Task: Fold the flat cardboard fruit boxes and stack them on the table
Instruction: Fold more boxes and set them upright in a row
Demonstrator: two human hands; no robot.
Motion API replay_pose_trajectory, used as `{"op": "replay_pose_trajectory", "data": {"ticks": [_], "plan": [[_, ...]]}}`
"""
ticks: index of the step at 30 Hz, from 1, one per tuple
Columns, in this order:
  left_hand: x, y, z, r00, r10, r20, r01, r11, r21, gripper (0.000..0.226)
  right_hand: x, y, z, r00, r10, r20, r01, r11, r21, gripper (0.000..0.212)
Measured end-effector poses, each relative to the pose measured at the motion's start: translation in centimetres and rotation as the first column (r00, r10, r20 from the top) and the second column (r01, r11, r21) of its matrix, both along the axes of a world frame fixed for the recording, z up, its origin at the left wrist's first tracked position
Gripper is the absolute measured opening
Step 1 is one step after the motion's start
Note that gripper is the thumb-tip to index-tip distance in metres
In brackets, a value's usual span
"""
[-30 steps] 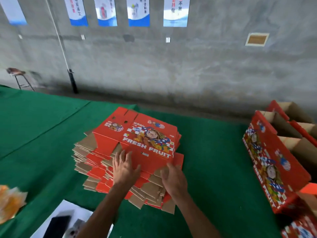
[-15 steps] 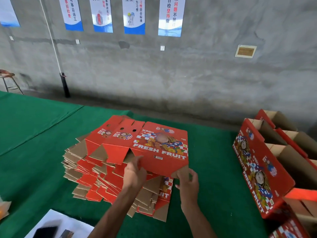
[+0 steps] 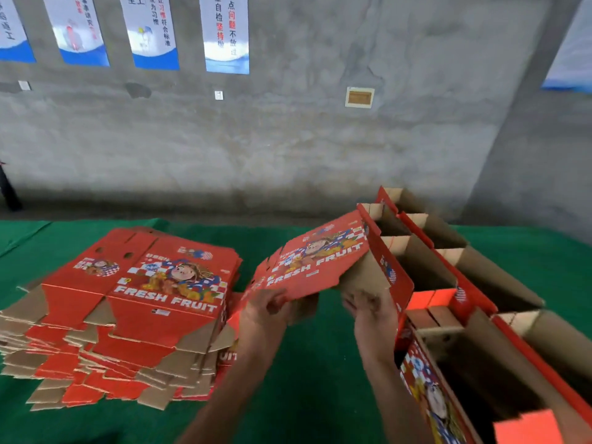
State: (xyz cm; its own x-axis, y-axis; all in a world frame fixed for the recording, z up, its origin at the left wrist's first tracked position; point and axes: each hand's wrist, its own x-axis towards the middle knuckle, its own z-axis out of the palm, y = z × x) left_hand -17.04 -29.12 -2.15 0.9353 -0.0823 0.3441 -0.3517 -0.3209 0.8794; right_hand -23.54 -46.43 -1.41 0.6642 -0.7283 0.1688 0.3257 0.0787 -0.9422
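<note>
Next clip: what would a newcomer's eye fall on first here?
The red FRESH FRUIT box blank held up mid-frame, the left hand and right hand gripping its near edge. Left of it lies the stack of flat blanks on the green table; folded boxes stand at right.

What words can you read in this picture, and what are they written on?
"FRESH FRUIT": top flat box on the stack of flat boxes.
"FRESH FRUIT": the lifted box held by the left hand and right hand.
Wall posters: Chinese text, including "坚持"; the rest is too blurred to read.
Small box labels: too small to read.
</note>
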Motion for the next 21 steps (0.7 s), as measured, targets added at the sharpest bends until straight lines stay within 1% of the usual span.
{"op": "replay_pose_trajectory", "data": {"ticks": [2, 4, 6, 7, 9, 10, 12, 13, 14, 15, 17, 18, 19, 20, 21], "plan": [[-0.3, -1.2, 0.9, 0.998, 0.047, 0.042, -0.046, 0.999, -0.026, 0.014, -1.9, -2.4, 0.6, 1.000, 0.015, -0.027, -0.018, 0.994, -0.104, 0.028], [-0.5, -2.0, 1.9, 0.995, 0.076, 0.061, -0.076, 0.997, -0.010, 0.009, -3.7, -4.5, 1.2, 0.988, -0.022, -0.151, -0.021, 0.961, -0.276, 0.028], [-0.5, -2.5, 2.7, 0.992, 0.091, 0.090, -0.097, 0.993, 0.064, 0.008, -5.6, -6.1, 1.5, 0.944, -0.164, -0.287, -0.001, 0.868, -0.497, 0.041], [-0.5, -2.8, 3.1, 0.992, 0.090, 0.089, -0.099, 0.990, 0.100, 0.009, -6.6, -6.8, 1.7, 0.923, -0.226, -0.310, 0.001, 0.809, -0.588, 0.046], [0.0, -3.3, 3.7, 0.995, 0.082, 0.065, -0.092, 0.979, 0.182, 0.013, -8.0, -8.4, 1.7, 0.893, -0.286, -0.346, -0.048, 0.706, -0.707, 0.053], [0.5, -3.4, 3.8, 0.995, 0.085, 0.048, -0.094, 0.966, 0.239, 0.017, -8.5, -9.3, 1.6, 0.879, -0.284, -0.384, -0.104, 0.671, -0.735, 0.054], [1.7, -3.4, 3.9, 0.997, 0.078, 0.001, -0.073, 0.921, 0.383, 0.022, -9.5, -10.8, 1.2, 0.867, -0.224, -0.446, -0.233, 0.609, -0.758, 0.052], [2.3, -3.4, 3.9, 0.998, 0.055, -0.041, -0.030, 0.887, 0.460, 0.022, -9.9, -11.4, 0.9, 0.870, -0.181, -0.459, -0.279, 0.587, -0.760, 0.050], [2.8, -3.5, 3.8, 0.996, 0.028, -0.084, 0.020, 0.857, 0.515, 0.021, -10.3, -11.8, 0.4, 0.873, -0.148, -0.465, -0.305, 0.577, -0.757, 0.047], [2.9, -3.7, 3.7, 0.993, -0.001, -0.118, 0.064, 0.844, 0.533, 0.019, -10.3, -12.2, -0.1, 0.871, -0.140, -0.471, -0.310, 0.586, -0.748, 0.044], [2.8, -4.3, 3.2, 0.992, -0.056, -0.112, 0.107, 0.845, 0.523, 0.016, -9.9, -13.2, -1.1, 0.838, -0.176, -0.516, -0.300, 0.641, -0.706, 0.041], [2.7, -4.7, 2.9, 0.991, -0.092, -0.101, 0.131, 0.846, 0.517, 0.017, -9.6, -13.7, -1.5, 0.802, -0.199, -0.563, -0.308, 0.671, -0.674, 0.041], [2.4, -5.2, 2.6, 0.982, -0.149, -0.118, 0.188, 0.844, 0.502, 0.019, -9.3, -14.2, -1.7, 0.762, -0.215, -0.611, -0.321, 0.694, -0.645, 0.043], [2.1, -5.5, 2.3, 0.960, -0.228, -0.162, 0.278, 0.847, 0.454, 0.026, -9.2, -14.6, -1.8, 0.733, -0.218, -0.645, -0.326, 0.719, -0.614, 0.046], [1.7, -5.7, 2.2, 0.915, -0.325, -0.238, 0.392, 0.853, 0.344, 0.040, -9.0, -14.9, -1.9, 0.720, -0.206, -0.663, -0.316, 0.753, -0.577, 0.049]]}}
